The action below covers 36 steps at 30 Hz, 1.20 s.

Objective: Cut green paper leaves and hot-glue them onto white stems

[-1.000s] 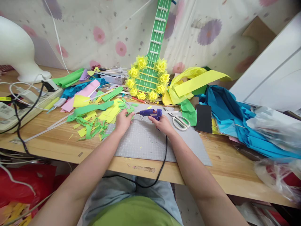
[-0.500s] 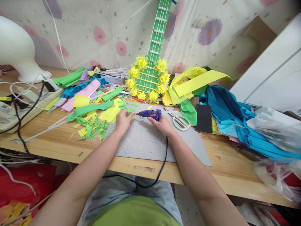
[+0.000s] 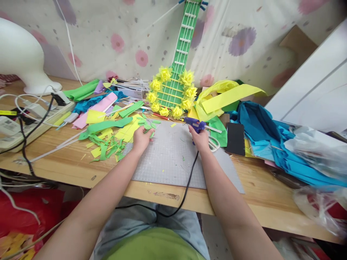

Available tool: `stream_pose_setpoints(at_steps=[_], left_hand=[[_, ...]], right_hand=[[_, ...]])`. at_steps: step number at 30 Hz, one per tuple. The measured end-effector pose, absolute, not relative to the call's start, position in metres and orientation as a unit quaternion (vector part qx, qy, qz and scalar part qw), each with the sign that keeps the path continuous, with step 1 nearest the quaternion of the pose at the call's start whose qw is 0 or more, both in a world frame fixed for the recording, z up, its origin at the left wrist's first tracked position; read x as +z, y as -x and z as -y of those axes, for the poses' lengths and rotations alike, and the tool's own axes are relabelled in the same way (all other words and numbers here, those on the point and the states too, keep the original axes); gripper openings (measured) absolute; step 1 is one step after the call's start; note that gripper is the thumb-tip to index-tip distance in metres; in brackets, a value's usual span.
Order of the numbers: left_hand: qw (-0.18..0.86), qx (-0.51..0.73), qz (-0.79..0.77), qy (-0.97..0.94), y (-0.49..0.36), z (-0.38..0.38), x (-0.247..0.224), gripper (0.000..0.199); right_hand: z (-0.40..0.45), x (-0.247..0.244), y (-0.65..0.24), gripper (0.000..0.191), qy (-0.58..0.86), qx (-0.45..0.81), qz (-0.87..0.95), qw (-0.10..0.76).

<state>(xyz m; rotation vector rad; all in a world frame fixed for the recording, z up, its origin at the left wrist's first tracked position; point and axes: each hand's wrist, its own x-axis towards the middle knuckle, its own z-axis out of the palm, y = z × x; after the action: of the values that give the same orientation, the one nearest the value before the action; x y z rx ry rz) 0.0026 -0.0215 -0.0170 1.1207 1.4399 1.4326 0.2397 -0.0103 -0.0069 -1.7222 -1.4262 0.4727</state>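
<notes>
My right hand [image 3: 200,139] is closed around the handle of a purple hot glue gun [image 3: 194,124], its nozzle pointing left and a pale glue stick poking out of its back. My left hand [image 3: 142,139] pinches a small green paper leaf [image 3: 152,135], mostly hidden by the fingers, at the left part of the grey cutting mat [image 3: 168,162]. Just behind that hand lie more green leaf cut-outs [image 3: 148,124]. White-handled scissors [image 3: 214,143] are partly covered by my right hand. A green paper guitar [image 3: 173,88] edged with yellow paper flowers leans against the wall.
Green and yellow paper scraps [image 3: 108,142] are heaped left of the mat. To the right are a black phone [image 3: 235,139] and blue crepe paper [image 3: 256,117]. A power strip [image 3: 40,121] stands far left. The gun's black cord [image 3: 189,177] hangs over the table edge.
My right hand has carried the glue gun to the right and slightly back, away from my left hand, over the scissors. My left hand has stayed nearly in place.
</notes>
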Motion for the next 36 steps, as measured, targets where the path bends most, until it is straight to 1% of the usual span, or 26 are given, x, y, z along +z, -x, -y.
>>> stream_pose_setpoints(at_steps=[2,4,7,9,13,14,16,18,20,21,24,28,30,32,34,36], left_hand=[[0.406,0.569,-0.562,-0.442,-0.003,0.021,-0.018,0.03],[0.413,0.57,-0.557,-0.441,-0.003,0.022,-0.017,0.03],[0.421,0.567,-0.552,-0.444,-0.004,0.023,-0.016,0.031],[0.425,0.564,-0.549,-0.448,-0.004,0.024,-0.015,0.032],[0.427,0.56,-0.548,-0.451,-0.005,0.024,-0.014,0.033],[0.427,0.558,-0.55,-0.452,-0.006,0.024,-0.014,0.032],[0.426,0.55,-0.553,-0.459,-0.006,0.025,-0.014,0.031],[0.421,0.539,-0.556,-0.473,-0.007,0.026,-0.013,0.029],[0.408,0.531,-0.558,-0.49,-0.008,0.028,-0.013,0.029],[0.402,0.529,-0.559,-0.497,-0.008,0.028,-0.013,0.029],[0.399,0.53,-0.557,-0.501,-0.009,0.03,-0.013,0.03],[0.419,0.535,-0.538,-0.498,-0.011,0.031,-0.011,0.031],[0.435,0.53,-0.53,-0.498,-0.012,0.031,-0.011,0.033],[0.451,0.522,-0.522,-0.502,-0.013,0.032,-0.011,0.034],[0.462,0.513,-0.516,-0.507,-0.013,0.032,-0.01,0.035],[0.467,0.508,-0.515,-0.508,-0.013,0.032,-0.01,0.033]], right_hand=[[0.004,-0.011,-0.24,0.057,0.732,0.148,0.547,0.378],[0.0,-0.014,-0.237,0.058,0.75,0.147,0.544,0.345],[0.001,-0.012,-0.233,0.058,0.74,0.164,0.556,0.341],[0.004,-0.008,-0.234,0.059,0.726,0.138,0.551,0.388],[0.02,0.012,-0.235,0.062,0.694,-0.05,0.489,0.526],[0.026,0.017,-0.233,0.06,0.682,-0.086,0.482,0.543],[0.039,0.028,-0.223,0.054,0.651,-0.102,0.507,0.555],[0.051,0.034,-0.206,0.042,0.615,-0.059,0.568,0.544],[0.058,0.035,-0.189,0.029,0.581,-0.001,0.631,0.514],[0.059,0.034,-0.181,0.026,0.571,0.023,0.652,0.498],[0.05,0.021,-0.167,0.024,0.58,0.124,0.669,0.449],[0.031,-0.001,-0.166,0.033,0.604,0.356,0.62,0.353],[0.026,-0.007,-0.167,0.038,0.578,0.459,0.577,0.35],[0.024,-0.009,-0.167,0.039,0.545,0.525,0.538,0.37],[0.024,-0.008,-0.165,0.038,0.519,0.554,0.523,0.388],[0.026,-0.007,-0.164,0.037,0.504,0.554,0.527,0.402]])
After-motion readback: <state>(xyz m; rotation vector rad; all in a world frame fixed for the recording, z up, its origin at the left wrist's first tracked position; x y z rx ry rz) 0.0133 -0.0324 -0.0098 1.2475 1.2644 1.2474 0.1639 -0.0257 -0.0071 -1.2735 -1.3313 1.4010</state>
